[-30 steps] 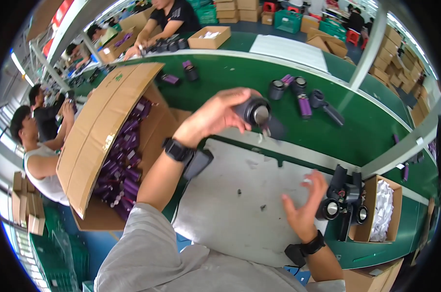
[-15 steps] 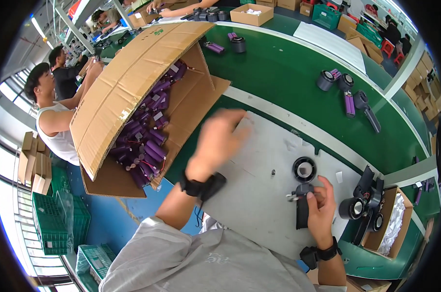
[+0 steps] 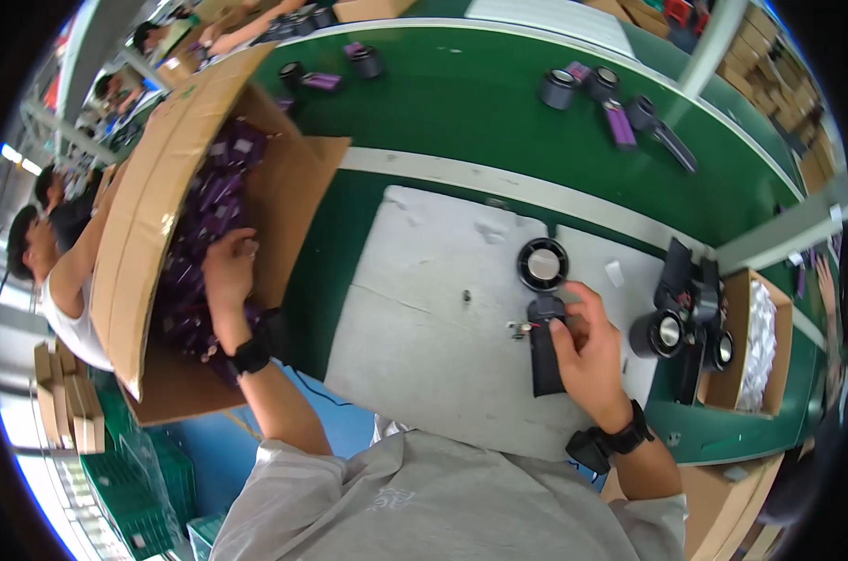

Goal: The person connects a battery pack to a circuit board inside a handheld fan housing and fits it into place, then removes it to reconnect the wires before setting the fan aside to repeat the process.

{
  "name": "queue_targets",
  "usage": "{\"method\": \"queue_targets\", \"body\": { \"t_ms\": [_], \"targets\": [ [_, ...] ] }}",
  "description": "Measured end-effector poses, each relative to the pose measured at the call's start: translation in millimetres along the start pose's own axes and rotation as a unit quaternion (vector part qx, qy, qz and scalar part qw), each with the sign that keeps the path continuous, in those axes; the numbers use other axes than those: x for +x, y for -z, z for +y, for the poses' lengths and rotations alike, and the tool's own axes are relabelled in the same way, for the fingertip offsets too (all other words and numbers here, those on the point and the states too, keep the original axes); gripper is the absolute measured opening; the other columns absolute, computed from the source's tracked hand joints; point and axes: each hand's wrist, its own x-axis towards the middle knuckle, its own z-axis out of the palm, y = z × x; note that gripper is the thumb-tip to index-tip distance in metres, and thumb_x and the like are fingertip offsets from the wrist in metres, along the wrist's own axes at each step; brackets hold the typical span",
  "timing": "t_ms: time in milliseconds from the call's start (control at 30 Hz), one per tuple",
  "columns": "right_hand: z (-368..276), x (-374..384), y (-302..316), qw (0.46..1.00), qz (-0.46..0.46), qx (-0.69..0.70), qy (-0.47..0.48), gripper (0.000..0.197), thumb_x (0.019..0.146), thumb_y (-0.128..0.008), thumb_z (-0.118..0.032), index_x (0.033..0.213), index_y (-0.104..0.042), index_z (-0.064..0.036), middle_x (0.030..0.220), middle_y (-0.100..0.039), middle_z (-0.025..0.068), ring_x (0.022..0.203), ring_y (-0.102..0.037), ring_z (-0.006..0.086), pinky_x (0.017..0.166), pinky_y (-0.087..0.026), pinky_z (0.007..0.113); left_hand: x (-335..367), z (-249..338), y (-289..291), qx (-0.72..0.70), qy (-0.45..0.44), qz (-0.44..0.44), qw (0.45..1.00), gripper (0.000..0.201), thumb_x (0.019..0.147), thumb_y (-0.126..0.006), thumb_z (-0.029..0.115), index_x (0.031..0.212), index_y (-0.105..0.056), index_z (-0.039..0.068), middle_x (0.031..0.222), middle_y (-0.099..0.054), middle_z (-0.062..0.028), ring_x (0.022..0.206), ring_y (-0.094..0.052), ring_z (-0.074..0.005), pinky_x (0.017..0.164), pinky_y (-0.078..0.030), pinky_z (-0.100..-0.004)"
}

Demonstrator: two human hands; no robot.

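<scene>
My left hand (image 3: 229, 271) is inside the tipped cardboard box (image 3: 129, 252), its fingers curled against the purple-wrapped battery packs (image 3: 220, 187). Whatever those fingers hold is hidden. On the pale work mat (image 3: 415, 318), my right hand (image 3: 592, 360) grips a black plastic handle housing (image 3: 546, 360), thumb laid over its upper part. Small wired metal parts (image 3: 517, 329) stick out from the housing's left side. Just beyond its top end sits a round black ring-shaped part (image 3: 543, 265) with a pale centre. A tiny dark piece (image 3: 467, 296) lies mid-mat.
Black round-headed assemblies (image 3: 662, 334) stand right of the mat, beside a small carton (image 3: 759, 346) with silvery wrapping. Along the green bench (image 3: 443, 103) lie more black housings and purple packs. A metal post (image 3: 779, 229) rises at right. Co-workers sit at far left.
My left hand has swung left from above the mat into the box of battery packs. The right hand still keeps the black housing on the mat. The whole view has shifted.
</scene>
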Motion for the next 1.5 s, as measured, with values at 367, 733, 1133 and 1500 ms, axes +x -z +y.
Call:
{"method": "queue_targets", "body": {
  "t_ms": [367, 733, 1133, 1500],
  "targets": [
    [12.7, 17.6, 4.0, 0.825, 0.357, -0.125, 0.419, 0.051, 0.074, -0.077, -0.003, 0.120, -0.055, -0.0034, 0.088, -0.065, 0.0112, 0.065, -0.062, 0.0242, 0.058, -0.049, 0.031, -81.8, 261.3, -4.4, -0.423, -0.207, -0.417, 0.778, 0.024, 0.087, -0.060, -0.005, 0.109, -0.068, 0.001, 0.083, -0.067, -0.0053, 0.063, -0.057, -0.0078, 0.057, -0.046, -0.0233],
    [10.8, 6.9, 6.8, 0.993, 0.096, -0.053, 0.033, 0.034, 0.073, -0.082, -0.017, 0.092, -0.059, -0.0002, 0.076, -0.064, 0.0092, 0.065, -0.061, 0.0192, 0.060, -0.050, 0.032, -107.5, 241.3, -85.4, -0.189, -0.254, -0.453, 0.833, 0.043, 0.075, -0.082, 0.016, 0.104, -0.055, 0.002, 0.087, -0.064, -0.0106, 0.075, -0.062, -0.0195, 0.067, -0.048, -0.0272],
    [14.1, 7.0, 4.4, 0.986, 0.118, 0.100, 0.062, 0.028, 0.073, -0.075, 0.001, 0.078, -0.048, -0.0036, 0.085, -0.064, 0.0106, 0.073, -0.056, 0.0179, 0.066, -0.046, 0.031, -71.6, 242.8, -119.3, -0.333, -0.191, -0.585, 0.714, 0.029, 0.074, -0.079, 0.003, 0.096, -0.061, 0.002, 0.091, -0.063, -0.0037, 0.082, -0.058, -0.0092, 0.073, -0.049, -0.0254],
    [9.7, 17.5, -5.8, 0.963, 0.062, -0.115, 0.236, 0.032, 0.064, -0.074, 0.009, 0.073, -0.047, -0.0051, 0.081, -0.064, 0.0093, 0.070, -0.053, 0.0261, 0.059, -0.044, 0.034, -80.6, 236.7, -126.3, -0.389, -0.302, -0.526, 0.693, 0.022, 0.075, -0.075, 0.004, 0.095, -0.064, 0.003, 0.084, -0.066, -0.0092, 0.071, -0.062, -0.0207, 0.064, -0.049, -0.0319]
  ]
}}
